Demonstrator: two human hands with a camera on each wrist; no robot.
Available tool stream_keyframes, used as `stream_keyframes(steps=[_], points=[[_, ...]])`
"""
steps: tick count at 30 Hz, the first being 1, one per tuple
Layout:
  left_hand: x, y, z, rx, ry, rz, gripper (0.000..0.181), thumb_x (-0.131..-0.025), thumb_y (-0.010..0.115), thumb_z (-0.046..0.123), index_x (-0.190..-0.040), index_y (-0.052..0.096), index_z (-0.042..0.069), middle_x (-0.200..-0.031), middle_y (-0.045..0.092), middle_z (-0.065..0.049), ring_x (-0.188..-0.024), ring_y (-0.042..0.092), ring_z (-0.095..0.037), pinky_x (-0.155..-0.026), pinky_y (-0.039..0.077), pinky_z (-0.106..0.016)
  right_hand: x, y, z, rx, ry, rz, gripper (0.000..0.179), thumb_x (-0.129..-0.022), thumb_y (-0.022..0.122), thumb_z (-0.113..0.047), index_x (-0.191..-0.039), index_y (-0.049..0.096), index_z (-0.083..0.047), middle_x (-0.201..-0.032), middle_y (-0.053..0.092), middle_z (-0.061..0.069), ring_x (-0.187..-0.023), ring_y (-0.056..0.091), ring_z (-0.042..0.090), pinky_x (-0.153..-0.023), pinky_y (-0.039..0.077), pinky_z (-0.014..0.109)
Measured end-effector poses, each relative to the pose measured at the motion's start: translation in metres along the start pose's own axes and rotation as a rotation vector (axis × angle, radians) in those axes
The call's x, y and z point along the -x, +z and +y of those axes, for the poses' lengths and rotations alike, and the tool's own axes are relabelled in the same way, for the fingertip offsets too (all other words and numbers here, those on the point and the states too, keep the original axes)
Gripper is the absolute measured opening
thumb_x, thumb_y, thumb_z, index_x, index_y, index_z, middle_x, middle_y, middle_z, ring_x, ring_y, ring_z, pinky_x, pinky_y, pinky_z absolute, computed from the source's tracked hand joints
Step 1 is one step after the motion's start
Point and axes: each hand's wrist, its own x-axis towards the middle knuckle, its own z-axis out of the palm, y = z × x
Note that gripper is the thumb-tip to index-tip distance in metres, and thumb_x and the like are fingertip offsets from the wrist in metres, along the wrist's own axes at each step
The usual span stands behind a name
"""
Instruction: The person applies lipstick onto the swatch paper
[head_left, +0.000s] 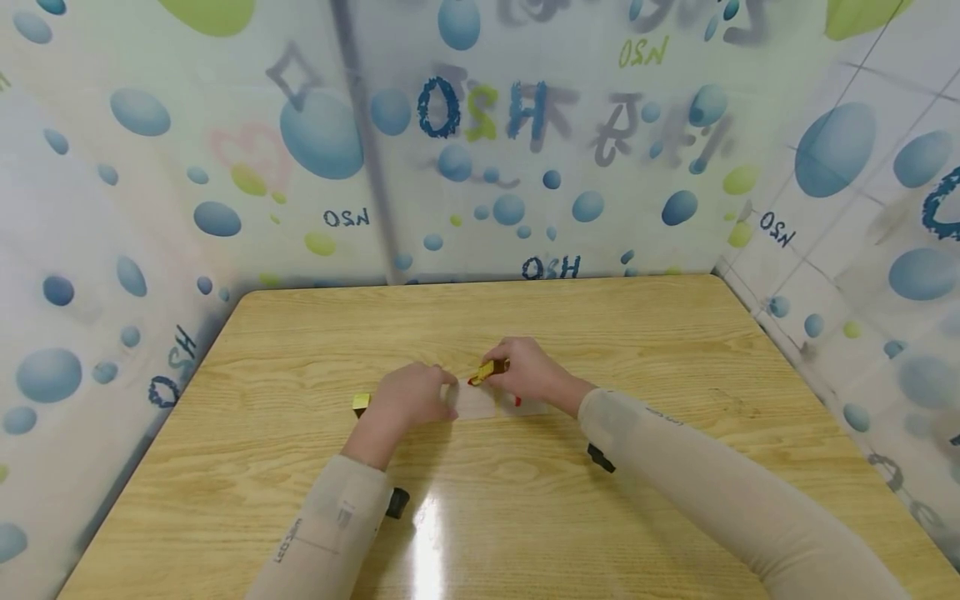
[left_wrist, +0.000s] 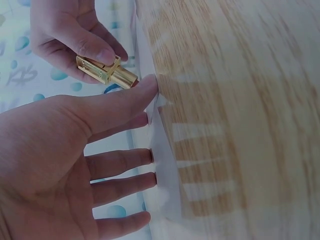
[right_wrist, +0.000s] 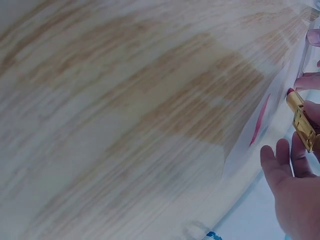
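Observation:
My right hand (head_left: 528, 371) pinches a gold lipstick (head_left: 491, 369), its red tip pointing down and left at a white paper sheet (head_left: 476, 404). In the right wrist view the red lipstick tip (right_wrist: 290, 91) is right at the sheet. A red stroke (right_wrist: 260, 120) shows on the paper, just right of the lipstick. My left hand (head_left: 412, 393) rests at the paper's left end, thumb and fingertips along it. The left wrist view shows those fingers (left_wrist: 120, 162) fairly straight and spread, holding nothing, with the thumb tip close beside the lipstick.
A small gold and dark block-shaped piece (head_left: 362, 403) stands on the wooden table (head_left: 480, 325), left of my left hand. A small black device (head_left: 397, 502) is at the left cuff, another black device (head_left: 600, 457) below the right cuff. Patterned curtains (head_left: 480, 167) surround the table.

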Motion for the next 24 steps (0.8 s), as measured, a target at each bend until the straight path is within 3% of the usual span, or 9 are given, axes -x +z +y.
stream_keyframes(steps=[24], points=[[0.0011,-0.001,0.0009,-0.01,-0.002,0.005,0.059,-0.091,0.085,0.042,-0.144,0.069,0.021,-0.143,0.07,-0.011,-0.124,0.07,-0.033,-0.098,0.061,-0.052,0.008,0.0038,-0.0032,0.001,-0.036,-0.014,0.03,-0.095,0.081,-0.014,-0.125,0.079,-0.008,-0.11,0.073,0.006,-0.09,0.065,0.011,-0.079,0.059,0.025]])
